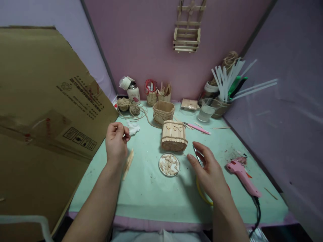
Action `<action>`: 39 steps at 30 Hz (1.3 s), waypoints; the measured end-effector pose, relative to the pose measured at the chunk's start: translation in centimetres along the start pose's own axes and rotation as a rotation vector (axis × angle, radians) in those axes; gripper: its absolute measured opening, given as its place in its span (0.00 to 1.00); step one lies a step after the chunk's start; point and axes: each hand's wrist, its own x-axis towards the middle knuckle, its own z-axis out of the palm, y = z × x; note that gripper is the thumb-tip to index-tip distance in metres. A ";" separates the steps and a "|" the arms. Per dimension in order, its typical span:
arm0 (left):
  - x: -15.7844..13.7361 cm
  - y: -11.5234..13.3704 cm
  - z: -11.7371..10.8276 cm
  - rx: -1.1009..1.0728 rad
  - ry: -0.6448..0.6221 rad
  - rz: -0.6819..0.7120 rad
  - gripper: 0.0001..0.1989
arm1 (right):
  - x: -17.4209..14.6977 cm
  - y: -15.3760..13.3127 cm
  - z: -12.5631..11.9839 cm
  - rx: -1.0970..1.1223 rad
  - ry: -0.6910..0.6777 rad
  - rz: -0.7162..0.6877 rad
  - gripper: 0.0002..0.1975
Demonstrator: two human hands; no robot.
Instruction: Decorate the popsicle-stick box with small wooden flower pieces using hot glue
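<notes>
My left hand (117,139) is raised left of the middle, its fingertips pinched together. What they hold, if anything, is too small to make out. Thin wood strips (128,164) lie beside that wrist. In my right hand (207,166) a slim silver tool (199,156), which looks like tweezers, sits between thumb and fingers. Between the hands stands a small wooden-stick box (174,135) with rope bands, a scalloped lower edge and small petal-shaped chips on its face. Just in front of it, a round clear dish (169,164) holds many small wood chips.
A pink glue gun (243,176) lies at right, its cord over the front edge. Behind are a woven basket (163,112), a pink pen-like knife (198,128), twine balls (128,106) and a cup (207,110). A large carton (50,117) borders the left.
</notes>
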 end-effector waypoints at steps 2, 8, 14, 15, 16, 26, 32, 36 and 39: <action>-0.1 0.1 -0.1 -0.026 -0.050 -0.021 0.14 | -0.2 -0.3 0.4 -0.034 -0.039 -0.038 0.20; 0.1 0.2 -0.9 0.032 -0.009 0.007 0.19 | -0.9 -1.3 1.5 -0.119 -0.125 -0.092 0.17; 2.7 0.0 -2.2 0.332 -0.181 -0.027 0.12 | -1.4 -2.5 3.3 -0.127 -0.238 -0.135 0.12; 3.1 -0.1 -2.3 0.389 -0.214 -0.007 0.04 | -1.5 -2.6 3.6 -0.127 -0.264 -0.141 0.11; 3.4 -0.2 -2.4 0.447 -0.231 0.023 0.11 | -1.5 -2.8 3.9 -0.130 -0.284 -0.145 0.11; 1.0 -2.1 -3.5 0.980 -0.734 0.015 0.08 | -1.0 -3.1 3.9 -0.156 -0.230 -0.147 0.10; 1.7 -1.9 -4.7 1.095 -0.783 0.065 0.04 | -1.5 -2.5 4.0 -0.174 -0.254 -0.147 0.10; 2.4 -0.9 -6.1 1.322 -0.710 0.013 0.06 | -1.7 -2.7 3.9 -0.186 -0.309 -0.165 0.10; 2.3 0.0 -6.3 1.414 -0.778 -0.129 0.07 | -1.8 -2.4 2.5 -0.295 -0.303 -0.151 0.12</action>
